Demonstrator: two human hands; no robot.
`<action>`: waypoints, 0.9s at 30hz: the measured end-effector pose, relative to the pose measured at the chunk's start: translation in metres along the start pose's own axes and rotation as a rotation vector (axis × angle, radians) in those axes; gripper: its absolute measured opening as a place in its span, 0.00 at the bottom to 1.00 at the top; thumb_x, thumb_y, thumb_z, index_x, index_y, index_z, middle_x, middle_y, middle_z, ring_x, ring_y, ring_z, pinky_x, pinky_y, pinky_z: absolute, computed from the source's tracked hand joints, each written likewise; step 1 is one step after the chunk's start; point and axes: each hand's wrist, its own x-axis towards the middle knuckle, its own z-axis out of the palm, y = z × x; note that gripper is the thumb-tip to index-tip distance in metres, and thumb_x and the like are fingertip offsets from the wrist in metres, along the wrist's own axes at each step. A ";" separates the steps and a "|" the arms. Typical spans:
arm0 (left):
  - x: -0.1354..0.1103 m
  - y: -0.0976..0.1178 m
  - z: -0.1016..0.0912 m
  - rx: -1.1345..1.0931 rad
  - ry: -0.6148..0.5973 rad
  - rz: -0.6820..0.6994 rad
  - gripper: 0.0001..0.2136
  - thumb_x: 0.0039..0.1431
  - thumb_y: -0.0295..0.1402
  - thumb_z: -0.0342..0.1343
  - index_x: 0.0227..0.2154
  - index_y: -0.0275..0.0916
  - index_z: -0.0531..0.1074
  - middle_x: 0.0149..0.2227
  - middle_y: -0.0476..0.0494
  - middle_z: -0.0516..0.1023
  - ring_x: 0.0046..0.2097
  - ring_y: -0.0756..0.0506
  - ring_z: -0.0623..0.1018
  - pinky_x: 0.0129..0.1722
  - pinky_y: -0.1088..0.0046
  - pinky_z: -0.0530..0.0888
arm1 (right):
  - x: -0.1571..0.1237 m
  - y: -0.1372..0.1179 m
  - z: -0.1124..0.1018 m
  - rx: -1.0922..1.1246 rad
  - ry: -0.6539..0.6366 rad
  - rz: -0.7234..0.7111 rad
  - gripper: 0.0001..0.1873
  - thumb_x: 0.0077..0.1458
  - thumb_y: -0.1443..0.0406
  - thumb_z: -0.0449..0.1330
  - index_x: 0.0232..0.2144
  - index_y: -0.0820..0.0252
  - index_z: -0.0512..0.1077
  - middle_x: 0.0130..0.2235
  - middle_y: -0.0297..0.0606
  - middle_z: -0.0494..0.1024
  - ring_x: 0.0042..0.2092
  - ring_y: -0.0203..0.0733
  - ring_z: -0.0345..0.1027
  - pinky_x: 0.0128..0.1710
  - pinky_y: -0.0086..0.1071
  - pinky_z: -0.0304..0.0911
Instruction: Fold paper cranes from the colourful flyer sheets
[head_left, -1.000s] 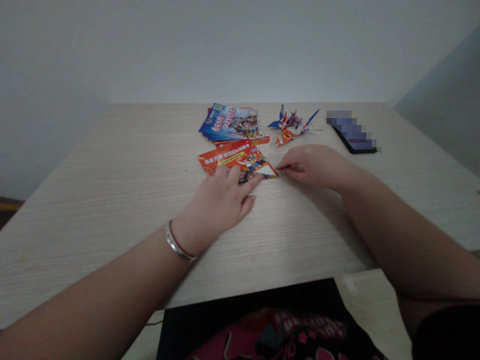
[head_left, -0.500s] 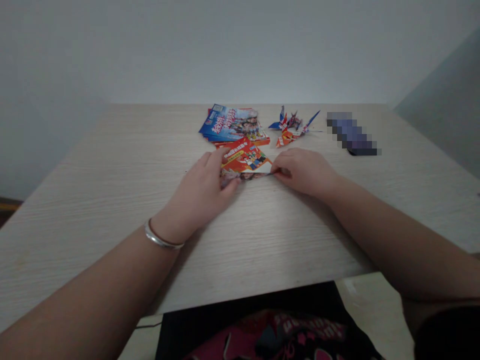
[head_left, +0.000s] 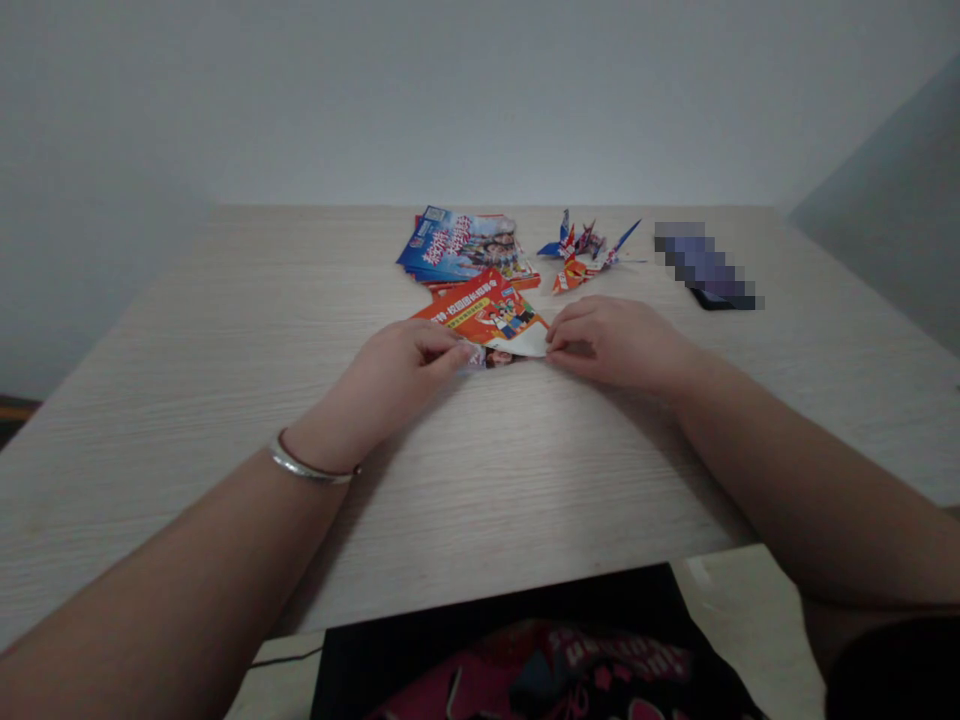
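Note:
A printed paper sheet, orange with cartoon figures and white lettering, lies on the table between my hands. Its near edge is folded up, and a strip with photo print shows there. My left hand pinches the near left part of the sheet, thumb along the folded strip. At the right corner, the fingertips of my right hand are closed on the paper's edge. A silver bangle circles my left wrist.
Behind the sheet lies a stack of blue and red printed leaflets. Folded paper cranes stand to its right. Farther right is a dark phone-like object, blurred by pixels. The pale wooden table meets a wall at the back.
My left hand has slid left and toward me, from lying over the sheet's left part to pinching its near edge. The right hand has barely moved at the right corner.

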 end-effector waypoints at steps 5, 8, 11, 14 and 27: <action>0.008 -0.004 0.007 0.092 0.076 -0.066 0.15 0.68 0.38 0.52 0.34 0.37 0.81 0.41 0.37 0.82 0.47 0.40 0.78 0.51 0.60 0.75 | 0.002 -0.003 0.003 -0.099 0.014 0.082 0.16 0.68 0.61 0.55 0.48 0.55 0.82 0.42 0.41 0.85 0.43 0.46 0.76 0.40 0.35 0.61; 0.012 -0.001 0.006 0.155 0.037 -0.101 0.12 0.66 0.37 0.54 0.34 0.35 0.79 0.38 0.36 0.80 0.42 0.40 0.77 0.48 0.60 0.74 | 0.003 -0.007 0.006 -0.092 0.020 0.055 0.18 0.69 0.62 0.55 0.55 0.51 0.79 0.45 0.40 0.86 0.43 0.45 0.77 0.40 0.35 0.61; 0.012 0.003 0.005 0.182 0.030 -0.128 0.10 0.65 0.36 0.57 0.34 0.34 0.78 0.37 0.37 0.80 0.40 0.40 0.76 0.47 0.61 0.74 | 0.004 -0.009 0.009 -0.045 0.028 -0.030 0.18 0.69 0.64 0.56 0.55 0.48 0.79 0.51 0.37 0.85 0.48 0.43 0.77 0.44 0.34 0.63; 0.012 0.005 0.005 0.213 0.042 -0.130 0.09 0.65 0.35 0.57 0.35 0.35 0.78 0.38 0.37 0.80 0.41 0.40 0.76 0.46 0.62 0.73 | 0.004 -0.011 0.010 -0.057 0.036 -0.057 0.17 0.69 0.65 0.56 0.52 0.50 0.81 0.52 0.37 0.85 0.50 0.43 0.76 0.45 0.34 0.63; 0.006 0.018 0.004 0.404 0.044 -0.149 0.10 0.69 0.35 0.52 0.45 0.37 0.76 0.47 0.36 0.78 0.46 0.39 0.79 0.41 0.65 0.74 | 0.008 -0.026 0.003 -0.112 -0.074 0.036 0.16 0.70 0.66 0.53 0.46 0.59 0.82 0.50 0.42 0.84 0.50 0.47 0.76 0.44 0.36 0.63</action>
